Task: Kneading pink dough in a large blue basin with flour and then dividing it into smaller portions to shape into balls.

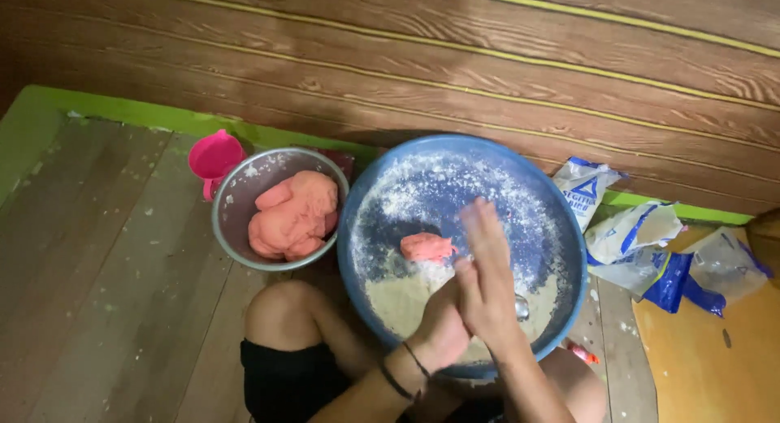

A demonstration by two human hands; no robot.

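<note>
Rolling step in hand: left hand (439,321) and right hand (487,268) pressed palm to palm over the floured blue basin (357,228) — contents unseen — pink dough piece (426,247) beside, calling, likely, for gentle pressure.

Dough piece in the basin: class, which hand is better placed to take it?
Probably right: the right hand reaches up beside the dough piece; the left hand sits lower, pressed against it.

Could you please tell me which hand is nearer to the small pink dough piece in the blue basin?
Left. The left hand sits just below the pink dough piece, pressed against the right hand, which is raised beside it, farther right.
</note>
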